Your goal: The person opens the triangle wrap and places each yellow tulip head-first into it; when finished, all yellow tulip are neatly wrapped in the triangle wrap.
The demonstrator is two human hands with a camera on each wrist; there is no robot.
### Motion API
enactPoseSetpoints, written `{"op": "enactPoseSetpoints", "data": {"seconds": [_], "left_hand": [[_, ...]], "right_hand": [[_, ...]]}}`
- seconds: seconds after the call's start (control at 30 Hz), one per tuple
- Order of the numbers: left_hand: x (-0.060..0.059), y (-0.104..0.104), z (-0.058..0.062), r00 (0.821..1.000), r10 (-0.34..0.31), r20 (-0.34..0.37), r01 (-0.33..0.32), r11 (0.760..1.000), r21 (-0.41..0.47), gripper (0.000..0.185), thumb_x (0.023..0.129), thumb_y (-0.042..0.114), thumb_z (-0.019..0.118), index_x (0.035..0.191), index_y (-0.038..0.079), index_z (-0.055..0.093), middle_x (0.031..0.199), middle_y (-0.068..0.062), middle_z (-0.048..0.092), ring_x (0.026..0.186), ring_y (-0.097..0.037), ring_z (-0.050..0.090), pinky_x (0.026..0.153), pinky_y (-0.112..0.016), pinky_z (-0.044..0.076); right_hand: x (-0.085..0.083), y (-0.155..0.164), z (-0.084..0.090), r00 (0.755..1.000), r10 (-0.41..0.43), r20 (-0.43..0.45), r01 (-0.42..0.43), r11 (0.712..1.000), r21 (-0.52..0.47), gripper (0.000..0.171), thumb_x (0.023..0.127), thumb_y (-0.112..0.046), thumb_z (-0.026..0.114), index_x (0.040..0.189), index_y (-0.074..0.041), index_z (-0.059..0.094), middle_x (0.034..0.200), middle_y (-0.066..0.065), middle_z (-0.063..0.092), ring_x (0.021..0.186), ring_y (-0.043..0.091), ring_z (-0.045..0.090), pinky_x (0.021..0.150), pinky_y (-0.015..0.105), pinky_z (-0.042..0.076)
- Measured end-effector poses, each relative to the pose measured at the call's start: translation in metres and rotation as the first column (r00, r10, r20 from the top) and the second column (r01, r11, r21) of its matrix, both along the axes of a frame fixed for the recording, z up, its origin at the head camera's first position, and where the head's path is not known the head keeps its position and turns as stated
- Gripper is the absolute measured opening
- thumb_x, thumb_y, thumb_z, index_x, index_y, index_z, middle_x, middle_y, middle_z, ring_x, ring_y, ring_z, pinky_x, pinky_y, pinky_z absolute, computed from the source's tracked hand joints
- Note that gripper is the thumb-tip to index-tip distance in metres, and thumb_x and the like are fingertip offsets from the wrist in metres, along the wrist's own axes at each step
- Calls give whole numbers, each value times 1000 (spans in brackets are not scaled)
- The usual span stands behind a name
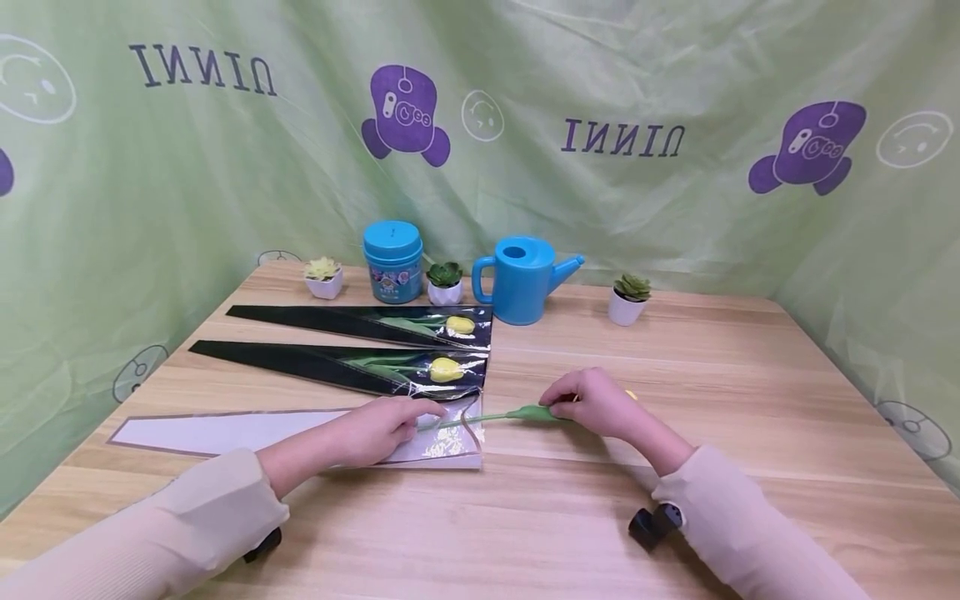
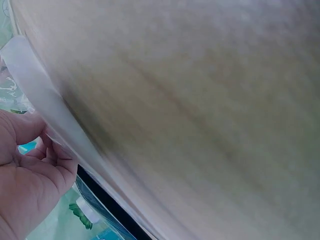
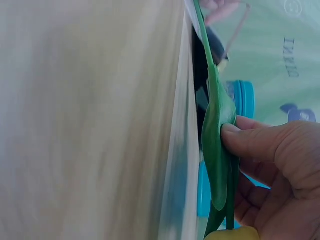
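The head view shows the whole scene: the right hand (image 1: pixel 600 406) pinches the tulip (image 1: pixel 525 413) at its leaf, and the stem lies flat on the desk (image 1: pixel 675 517), near the middle, with its end in the open mouth of the white sleeve (image 1: pixel 247 432). The left hand (image 1: pixel 382 427) rests on that mouth, fingers curled on the clear film. The right wrist view adds what the head view hides: the thumb (image 3: pixel 245 140) presses on the green leaf (image 3: pixel 217 150), the other fingers are behind it, and the yellow bud (image 3: pixel 235 234) sits under the palm. The left wrist view shows the fingers (image 2: pixel 35 165) pinching the pale edge of the sleeve; the rest is blurred.

Toward the far edge of the desk lie two black sleeves (image 1: pixel 352 367) with yellow tulips inside. Behind them stand a blue jar (image 1: pixel 392 261), a blue watering can (image 1: pixel 523 279) and three small potted plants (image 1: pixel 628 298). A green cloth (image 1: pixel 225 183) with purple figures hangs around the desk.
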State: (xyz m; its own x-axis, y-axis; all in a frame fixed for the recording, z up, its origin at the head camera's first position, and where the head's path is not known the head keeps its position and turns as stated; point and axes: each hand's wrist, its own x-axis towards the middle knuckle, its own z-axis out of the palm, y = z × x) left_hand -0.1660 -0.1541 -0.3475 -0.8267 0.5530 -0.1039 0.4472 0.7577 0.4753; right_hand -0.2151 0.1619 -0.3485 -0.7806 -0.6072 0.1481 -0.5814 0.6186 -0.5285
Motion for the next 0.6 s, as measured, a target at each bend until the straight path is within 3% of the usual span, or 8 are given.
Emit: {"op": "enactPoseSetpoints", "data": {"seconds": [0.27, 0.5, 0.6], "left_hand": [[1, 3, 0, 1000, 6, 5, -6, 1000, 0, 41, 92, 0, 45, 128, 18, 52, 101, -2, 56, 90, -17, 50, 89, -42, 42], [1, 5, 0, 1000, -17, 5, 17, 1000, 14, 39, 93, 0, 45, 127, 17, 53, 123, -8, 56, 104, -19, 51, 96, -44, 40], [1, 6, 0, 1000, -19, 6, 19, 1000, 18, 39, 93, 0, 45, 126, 18, 54, 121, -8, 56, 101, -19, 51, 94, -43, 41]], "right_hand": [[13, -19, -2, 998, -37, 56, 39, 999, -35, 8, 79, -4, 69, 86, -6, 71, 77, 1, 68, 70, 6, 55, 64, 22, 46], [20, -30, -5, 994, -68, 91, 75, 994, -81, 6, 78, -3, 70, 82, -8, 70, 74, -2, 65, 67, 7, 53, 63, 22, 45], [22, -34, -4, 991, -77, 106, 86, 993, -83, 5, 78, -4, 70, 82, -8, 70, 73, -3, 64, 67, 8, 52, 63, 23, 45]]}}
